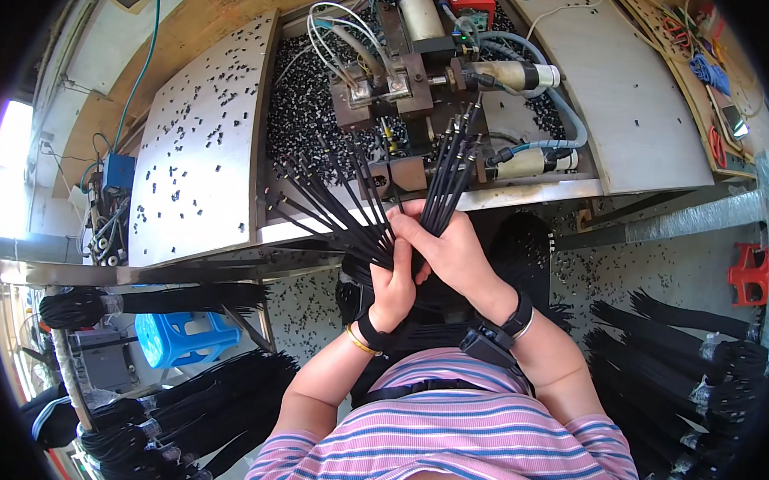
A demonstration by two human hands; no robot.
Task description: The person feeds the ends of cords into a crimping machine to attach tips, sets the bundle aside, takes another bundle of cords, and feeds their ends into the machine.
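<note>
Head view, one frame. The person sits at a metal bench (204, 146) facing a small machine (409, 78) with hoses and cylinders. The left hand (393, 283) is closed in a fist around the lower part of a fan of black cables (335, 203). The cable tips spread up and to the left over the bench edge. The right hand (453, 252) has its fingers curled and pinched on a tighter bunch of cables (449, 170), which stands nearly upright with its tips pointing toward the machine's fixture. The two hands touch each other just in front of the bench edge, above the person's lap.

Handling judgement: the cables look thin and light. They seem springy rather than limp, since the free ends hold straight when fanned. The jackets look smooth, so single strands could slip out of a loose grip. The tips appear to carry small connectors; they are too small to tell whether these are delicate. The best hold seems to be low on the shafts, where both hands are now, leaving the ends free.

Surroundings: many small black bits (304, 108) litter the bench and the machine tray. Taped bundles of black cable (696, 374) lie to the right and lower left. A blue stool (183, 334) stands below the bench.
</note>
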